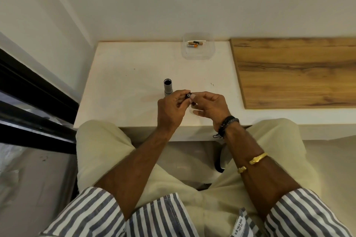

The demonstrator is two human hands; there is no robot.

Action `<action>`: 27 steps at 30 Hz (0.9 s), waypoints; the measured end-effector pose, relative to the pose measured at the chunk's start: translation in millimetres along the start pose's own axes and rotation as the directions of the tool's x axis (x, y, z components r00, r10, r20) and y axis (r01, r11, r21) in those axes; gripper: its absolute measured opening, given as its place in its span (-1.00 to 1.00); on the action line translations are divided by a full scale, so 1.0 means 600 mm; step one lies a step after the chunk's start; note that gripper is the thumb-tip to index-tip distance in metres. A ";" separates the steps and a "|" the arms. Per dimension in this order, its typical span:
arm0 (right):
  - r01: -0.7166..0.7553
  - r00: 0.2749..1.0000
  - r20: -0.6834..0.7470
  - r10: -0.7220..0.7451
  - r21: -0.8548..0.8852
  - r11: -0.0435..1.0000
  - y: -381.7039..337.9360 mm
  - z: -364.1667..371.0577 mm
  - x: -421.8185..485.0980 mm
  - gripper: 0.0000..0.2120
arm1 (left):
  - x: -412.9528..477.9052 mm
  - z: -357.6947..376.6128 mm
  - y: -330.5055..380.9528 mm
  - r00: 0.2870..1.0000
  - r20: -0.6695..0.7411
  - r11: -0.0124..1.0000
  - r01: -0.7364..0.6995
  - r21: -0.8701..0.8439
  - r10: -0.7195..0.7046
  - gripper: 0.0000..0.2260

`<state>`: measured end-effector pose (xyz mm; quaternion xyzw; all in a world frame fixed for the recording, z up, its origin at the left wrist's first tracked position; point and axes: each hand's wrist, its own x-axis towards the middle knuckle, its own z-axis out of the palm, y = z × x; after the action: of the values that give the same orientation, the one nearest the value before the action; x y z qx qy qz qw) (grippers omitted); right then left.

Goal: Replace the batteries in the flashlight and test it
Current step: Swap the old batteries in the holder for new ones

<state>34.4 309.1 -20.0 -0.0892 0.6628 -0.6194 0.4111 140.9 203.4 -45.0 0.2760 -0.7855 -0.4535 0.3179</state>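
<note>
The flashlight [168,87] stands open-ended on the table [119,92]. Beside it, left hand [171,108] and right hand [210,105] each keep a narrow grip on a small dark part [188,95] — probably its battery carrier. Next, likely, fresh batteries [194,44] — a far reach.

So both hands meet over the white table [125,82]: the left hand [170,107] grips a small black part [188,96], and the right hand [209,105] pinches its other end. Just past the grip, the grey flashlight tube [168,87] stands upright, open end up. Way beyond the grip, a clear tub [198,55] holds a few batteries [194,44].
</note>
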 end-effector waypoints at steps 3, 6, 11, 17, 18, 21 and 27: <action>0.085 0.996 -0.030 -0.089 -0.113 0.990 0.004 -0.006 0.005 -0.84 | 0.002 0.004 -0.005 0.999 0.003 0.999 0.041 -0.018 -0.041 -0.75; 0.147 0.977 -0.131 -0.168 -0.160 0.976 0.006 -0.013 0.013 -0.84 | 0.004 0.008 -0.007 0.980 0.023 0.967 0.199 -0.161 -0.198 -0.76; 0.144 0.940 -0.319 -0.117 0.060 0.988 -0.004 -0.042 0.022 -0.92 | 0.013 -0.003 -0.001 0.763 0.373 0.445 0.623 -0.644 -0.528 -0.78; 0.077 0.819 -0.563 -0.114 -0.089 0.993 0.021 -0.083 0.053 -0.84 | 0.014 -0.006 -0.009 0.638 0.470 0.155 0.678 -0.719 -0.611 -0.74; 0.056 0.807 -0.575 -0.134 -0.152 0.987 0.025 -0.085 0.058 -0.85 | 0.012 -0.005 -0.010 0.639 0.463 0.174 0.682 -0.710 -0.614 -0.77; 0.022 0.791 -0.577 -0.203 -0.304 0.952 0.033 -0.083 0.067 -0.91 | 0.006 -0.005 -0.006 0.655 0.488 0.204 0.694 -0.690 -0.577 -0.78; -0.024 0.807 -0.518 -0.284 -0.509 0.861 0.048 -0.077 0.073 -0.90 | 0.008 -0.012 0.010 0.703 0.567 0.171 0.680 -0.713 -0.428 -0.74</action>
<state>-13.0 322.7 -69.3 -0.0460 0.8826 -0.4549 0.1093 142.4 199.0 -35.8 0.2743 -0.2906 -0.9079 0.1270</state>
